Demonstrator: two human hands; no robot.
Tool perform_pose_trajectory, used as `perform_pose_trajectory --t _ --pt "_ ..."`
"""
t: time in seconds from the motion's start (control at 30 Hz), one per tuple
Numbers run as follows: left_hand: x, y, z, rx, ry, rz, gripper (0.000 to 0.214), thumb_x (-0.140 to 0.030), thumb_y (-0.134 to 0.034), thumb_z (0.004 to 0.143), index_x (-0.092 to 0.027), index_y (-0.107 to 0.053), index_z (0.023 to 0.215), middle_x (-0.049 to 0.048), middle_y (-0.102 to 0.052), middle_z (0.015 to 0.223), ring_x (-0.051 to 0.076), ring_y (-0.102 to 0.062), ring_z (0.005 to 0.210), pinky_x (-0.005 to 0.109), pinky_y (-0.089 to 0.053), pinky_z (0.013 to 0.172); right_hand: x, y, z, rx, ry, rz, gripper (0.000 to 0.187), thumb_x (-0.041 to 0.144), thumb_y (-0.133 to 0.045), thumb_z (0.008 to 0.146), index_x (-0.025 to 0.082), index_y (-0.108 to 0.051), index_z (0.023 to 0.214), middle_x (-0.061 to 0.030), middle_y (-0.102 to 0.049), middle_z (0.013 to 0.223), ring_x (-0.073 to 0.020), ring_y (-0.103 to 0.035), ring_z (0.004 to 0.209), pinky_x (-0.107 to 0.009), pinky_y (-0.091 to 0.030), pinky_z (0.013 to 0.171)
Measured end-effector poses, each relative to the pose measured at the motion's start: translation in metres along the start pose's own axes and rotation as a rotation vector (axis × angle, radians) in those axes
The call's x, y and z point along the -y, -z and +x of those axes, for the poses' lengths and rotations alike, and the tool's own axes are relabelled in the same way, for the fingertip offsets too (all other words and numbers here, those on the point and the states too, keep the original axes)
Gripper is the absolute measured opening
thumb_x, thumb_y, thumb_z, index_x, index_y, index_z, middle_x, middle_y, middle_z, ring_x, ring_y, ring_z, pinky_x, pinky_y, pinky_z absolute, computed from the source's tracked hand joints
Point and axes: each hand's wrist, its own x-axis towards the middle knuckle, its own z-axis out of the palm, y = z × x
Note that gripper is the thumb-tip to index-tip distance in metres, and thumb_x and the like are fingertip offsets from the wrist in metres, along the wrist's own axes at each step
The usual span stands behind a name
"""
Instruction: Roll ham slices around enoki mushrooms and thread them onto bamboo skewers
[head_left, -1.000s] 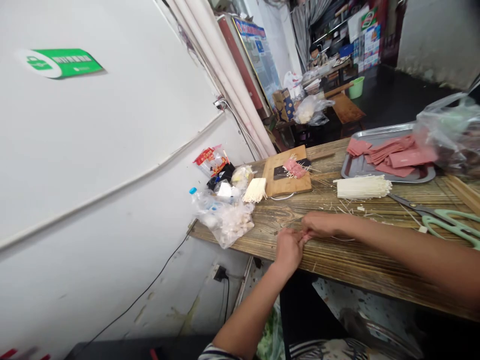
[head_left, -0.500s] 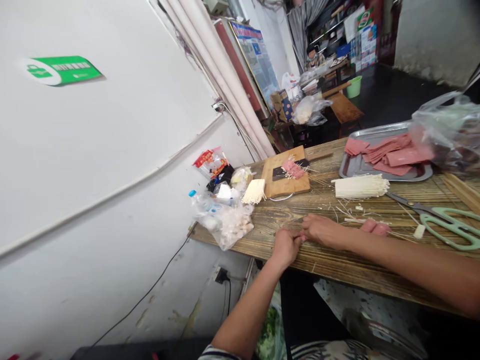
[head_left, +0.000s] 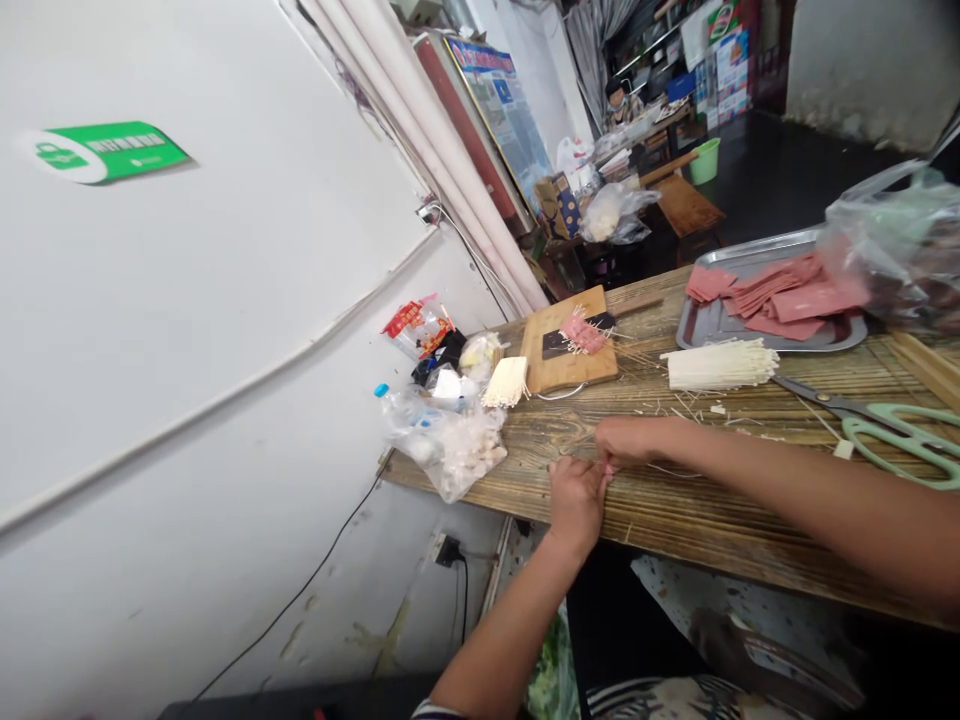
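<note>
My left hand [head_left: 576, 497] and my right hand [head_left: 628, 441] meet at the near edge of the wooden table [head_left: 675, 520], fingers pinched together on a small pink piece of meat [head_left: 606, 468] between them. Most of that piece is hidden by the fingers. A bundle of white enoki mushrooms [head_left: 718, 366] lies beyond my right forearm. Farther back, a wooden cutting board [head_left: 559, 360] carries skewered pink meat rolls [head_left: 583, 335]. A metal tray [head_left: 712, 325] holds flat slices of pink meat [head_left: 787, 300].
Green-handled scissors [head_left: 892, 428] lie at the right. Plastic bags [head_left: 450, 445] and packets crowd the table's left end by the white wall. A large clear bag [head_left: 900, 250] sits at far right. A person sits at a cluttered table in the background.
The view tilted slightly. My right forearm dropped back over the table, covering the pink roll seen half a second ago. Both hands stay pinched together at the table edge.
</note>
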Motion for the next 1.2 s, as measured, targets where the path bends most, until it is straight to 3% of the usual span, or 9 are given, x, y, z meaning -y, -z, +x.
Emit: perform_pose_trajectory --t 0.17,0.27,0.4,0.53,0.7,0.83,0.93,1.1,1.2 --pt "0.003 0.005 0.01 0.077 0.012 -0.119 0.022 -0.026 -0.059 0.089 -0.019 -0.074 0.075 0.0043 -0.072 0.074 0.018 -0.059 0.069 0.033 -0.043 0.072 0.006 0.009 -0.008 0.076 -0.098 -0.002 0.014 0.025 -0.067 0.073 0.014 -0.075 0.07 0.001 -0.058 0.05 -0.0086 -0.035 0.046 -0.024 -0.027 0.05" --pt "0.005 0.007 0.015 0.116 0.018 -0.173 0.025 -0.025 -0.058 0.09 -0.018 -0.074 0.071 0.0042 -0.072 0.072 0.016 -0.06 0.064 0.031 -0.044 0.07 0.01 0.006 -0.019 -0.014 -0.119 -0.039 0.02 0.03 -0.062 0.079 0.015 -0.074 0.074 -0.003 -0.064 0.061 -0.0114 -0.044 0.054 -0.025 -0.031 0.056" --pt "0.008 0.005 0.017 0.121 0.051 -0.174 0.018 -0.021 -0.064 0.085 -0.018 -0.075 0.072 0.0044 -0.072 0.072 0.017 -0.063 0.069 0.031 -0.045 0.075 0.019 -0.009 -0.032 -0.185 -0.027 -0.21 0.03 0.03 -0.052 0.088 0.016 -0.07 0.068 -0.0072 -0.066 0.075 -0.0172 -0.053 0.073 -0.029 -0.035 0.067" --pt "0.012 0.006 0.02 0.165 0.039 -0.178 0.016 -0.017 -0.063 0.085 -0.019 -0.075 0.075 0.0034 -0.073 0.075 0.016 -0.063 0.072 0.03 -0.047 0.077 0.023 -0.019 -0.037 -0.207 0.005 -0.302 0.028 0.023 -0.047 0.092 0.016 -0.068 0.074 -0.0061 -0.065 0.079 -0.0182 -0.053 0.078 -0.031 -0.036 0.073" --pt "0.012 0.011 0.018 0.204 0.007 -0.15 0.022 -0.02 -0.056 0.09 -0.019 -0.074 0.078 0.004 -0.072 0.08 0.017 -0.063 0.077 0.033 -0.049 0.08 0.02 -0.016 -0.034 -0.211 0.033 -0.273 0.033 0.032 -0.045 0.095 0.016 -0.07 0.081 -0.0066 -0.065 0.082 -0.0181 -0.053 0.08 -0.03 -0.037 0.073" --pt "0.01 0.003 0.005 -0.009 -0.012 -0.066 0.012 -0.023 -0.063 0.087 -0.018 -0.072 0.093 0.0076 -0.072 0.095 0.022 -0.063 0.088 0.038 -0.049 0.082 0.015 -0.011 -0.027 -0.156 -0.006 -0.201 0.036 0.034 -0.044 0.094 0.015 -0.071 0.078 -0.0083 -0.066 0.081 -0.018 -0.054 0.079 -0.029 -0.038 0.072" --pt "0.012 -0.009 -0.002 -0.153 -0.079 -0.053 0.012 -0.023 -0.062 0.087 -0.017 -0.071 0.093 0.008 -0.073 0.091 0.021 -0.064 0.085 0.038 -0.05 0.08 0.014 -0.008 -0.022 -0.11 -0.073 -0.135 0.032 0.031 -0.05 0.09 0.014 -0.072 0.074 -0.0094 -0.066 0.078 -0.0177 -0.055 0.076 -0.028 -0.039 0.071" --pt "0.018 -0.02 -0.001 -0.198 -0.166 -0.116 0.017 -0.021 -0.055 0.092 -0.017 -0.072 0.093 0.0061 -0.074 0.09 0.019 -0.066 0.082 0.035 -0.052 0.079 0.021 -0.004 -0.026 -0.126 -0.16 -0.138 0.022 0.026 -0.054 0.087 0.016 -0.072 0.078 -0.01 -0.067 0.082 -0.0205 -0.058 0.082 -0.031 -0.04 0.077" --pt "0.017 -0.019 0.0 -0.214 -0.162 -0.15 0.019 -0.02 -0.054 0.092 -0.019 -0.071 0.099 0.005 -0.074 0.093 0.017 -0.066 0.084 0.034 -0.052 0.08 0.034 0.001 -0.049 -0.245 -0.2 -0.188 0.017 0.024 -0.055 0.085 0.019 -0.07 0.091 -0.0094 -0.067 0.093 -0.0221 -0.057 0.091 -0.034 -0.041 0.082"
